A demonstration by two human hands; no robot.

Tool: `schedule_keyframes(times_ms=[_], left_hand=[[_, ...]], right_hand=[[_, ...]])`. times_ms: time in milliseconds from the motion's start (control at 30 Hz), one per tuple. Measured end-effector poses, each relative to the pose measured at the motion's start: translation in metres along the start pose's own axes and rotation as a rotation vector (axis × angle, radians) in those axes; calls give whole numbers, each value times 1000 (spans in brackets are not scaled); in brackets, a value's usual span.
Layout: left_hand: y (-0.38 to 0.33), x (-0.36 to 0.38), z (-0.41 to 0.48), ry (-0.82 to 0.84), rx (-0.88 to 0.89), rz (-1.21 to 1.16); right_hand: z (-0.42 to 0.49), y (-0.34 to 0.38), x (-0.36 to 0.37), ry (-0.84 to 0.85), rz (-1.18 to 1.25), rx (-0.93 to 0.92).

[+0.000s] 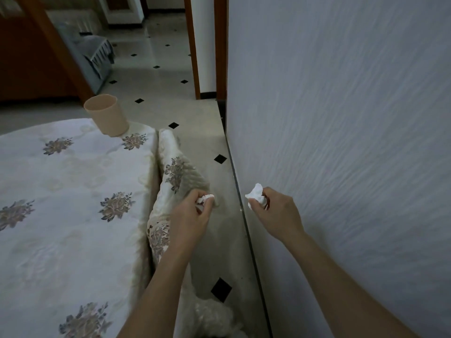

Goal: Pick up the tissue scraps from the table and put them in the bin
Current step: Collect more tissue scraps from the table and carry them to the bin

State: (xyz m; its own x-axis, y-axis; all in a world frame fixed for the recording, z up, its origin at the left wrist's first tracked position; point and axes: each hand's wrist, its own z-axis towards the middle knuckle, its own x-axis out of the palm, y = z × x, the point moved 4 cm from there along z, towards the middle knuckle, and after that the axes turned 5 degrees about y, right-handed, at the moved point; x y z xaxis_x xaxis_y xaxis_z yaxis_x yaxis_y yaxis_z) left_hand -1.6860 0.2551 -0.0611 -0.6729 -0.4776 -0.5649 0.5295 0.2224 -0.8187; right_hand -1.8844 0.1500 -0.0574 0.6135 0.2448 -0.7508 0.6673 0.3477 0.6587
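Bin (106, 114) on far table (61, 191) edge.
Left hand (192, 215) pinches a small tissue scrap (206, 198); right hand (278, 213) grips a bigger scrap (255, 193).

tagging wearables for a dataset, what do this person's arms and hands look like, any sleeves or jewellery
Both arms are bare as far as the frame shows: no sleeve reaches the left forearm or the right forearm. The left hand and right hand wear no gloves, and no watch, bracelet or ring is visible.

The left-held tissue scrap (207, 198) and right-held tissue scrap (255, 194) were white — beyond the left grip, the bin (107, 118) was beige, the tablecloth (73, 223) cream with grey-brown flower clusters.
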Motion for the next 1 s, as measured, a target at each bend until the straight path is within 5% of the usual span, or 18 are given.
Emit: schedule_keyframes(times_ms=[1000], left_hand=[[33,5,443,-54,-40,63]], right_hand=[[453,20,59,88,57,-8]])
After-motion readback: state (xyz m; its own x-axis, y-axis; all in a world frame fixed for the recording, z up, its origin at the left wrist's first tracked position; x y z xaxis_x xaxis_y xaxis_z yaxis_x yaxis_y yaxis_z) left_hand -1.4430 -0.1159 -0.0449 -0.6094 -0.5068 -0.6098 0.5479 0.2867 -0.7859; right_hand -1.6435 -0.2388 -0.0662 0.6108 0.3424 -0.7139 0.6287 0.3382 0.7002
